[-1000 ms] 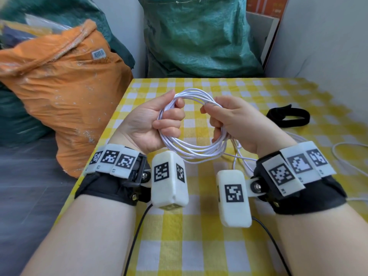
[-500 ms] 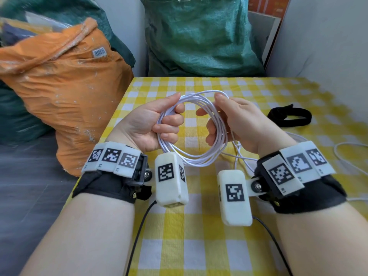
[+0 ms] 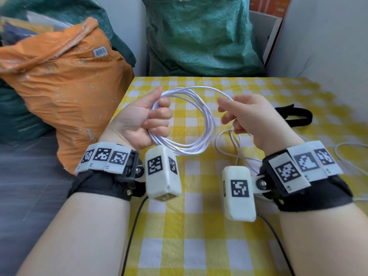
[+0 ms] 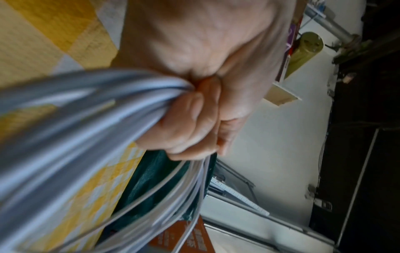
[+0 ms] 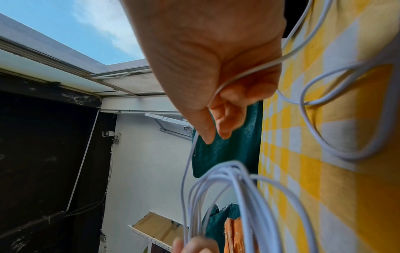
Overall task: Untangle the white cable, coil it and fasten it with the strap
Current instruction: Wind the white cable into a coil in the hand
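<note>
The white cable [image 3: 211, 124] forms a coil of several loops held above the yellow checked table [image 3: 199, 216]. My left hand [image 3: 151, 120] grips the coil's left side with its fingers curled round the bundle [image 4: 86, 119], as the left wrist view shows close up on the hand [image 4: 194, 116]. My right hand [image 3: 245, 116] is to the right of the coil and pinches a single strand [image 5: 186, 171] between thumb and fingers [image 5: 225, 119]. Loose cable [image 3: 223, 144] trails from under that hand onto the table. The black strap [image 3: 294, 116] lies flat behind the right hand.
An orange sack [image 3: 65, 86] leans at the table's left edge, and a green sack [image 3: 199, 36] stands behind the far edge. More white cable [image 3: 342, 148] lies on the cloth at the far right. A pale wall runs along the right.
My right hand has left the coil's right side and moved right, taking one strand outward. The left hand's fingers have curled tighter round the bundle.
</note>
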Available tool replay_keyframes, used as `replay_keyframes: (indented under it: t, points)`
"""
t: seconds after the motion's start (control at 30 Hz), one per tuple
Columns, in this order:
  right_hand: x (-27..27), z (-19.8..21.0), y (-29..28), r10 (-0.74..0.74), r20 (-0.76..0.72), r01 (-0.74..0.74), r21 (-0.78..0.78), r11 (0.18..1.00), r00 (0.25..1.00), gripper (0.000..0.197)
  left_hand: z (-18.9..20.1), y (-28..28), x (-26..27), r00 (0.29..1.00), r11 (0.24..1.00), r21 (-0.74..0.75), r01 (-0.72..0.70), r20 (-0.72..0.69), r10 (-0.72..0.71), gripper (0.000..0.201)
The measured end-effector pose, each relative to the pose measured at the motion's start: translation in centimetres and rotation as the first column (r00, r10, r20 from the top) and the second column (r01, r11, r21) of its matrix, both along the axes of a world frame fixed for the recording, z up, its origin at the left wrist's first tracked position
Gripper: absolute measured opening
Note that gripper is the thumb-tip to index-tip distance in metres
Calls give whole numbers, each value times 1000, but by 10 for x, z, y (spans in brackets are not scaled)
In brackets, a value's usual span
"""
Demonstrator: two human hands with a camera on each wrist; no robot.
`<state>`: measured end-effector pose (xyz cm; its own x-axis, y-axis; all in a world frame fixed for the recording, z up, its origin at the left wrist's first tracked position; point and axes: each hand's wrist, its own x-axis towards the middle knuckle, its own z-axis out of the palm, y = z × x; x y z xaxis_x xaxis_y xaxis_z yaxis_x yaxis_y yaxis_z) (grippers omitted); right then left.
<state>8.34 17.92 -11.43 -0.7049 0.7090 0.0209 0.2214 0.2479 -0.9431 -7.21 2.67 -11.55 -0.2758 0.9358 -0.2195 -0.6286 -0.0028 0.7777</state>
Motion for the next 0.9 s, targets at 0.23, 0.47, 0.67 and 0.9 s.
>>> replay_keyframes:
  t: [0.23, 0.47, 0.67, 0.9]
  points:
    - [4, -1, 12, -172, -86, 170, -27, 985, 981, 28, -9, -5, -24, 882, 914, 65, -400, 299, 364, 46]
    - [5, -6, 17, -310, -87, 312, 4, 950, 947, 38, -12, -15, -43, 630, 716, 111, -689, 580, 516, 53]
    - [1, -6, 15, -353, -130, 354, -18, 935, 927, 20, -12, -17, -46, 596, 648, 108, -754, 529, 604, 51]
    - [-8, -3, 3, -225, -224, 242, 50, 969, 948, 48, -4, -10, -27, 862, 874, 111, -474, 260, 435, 40]
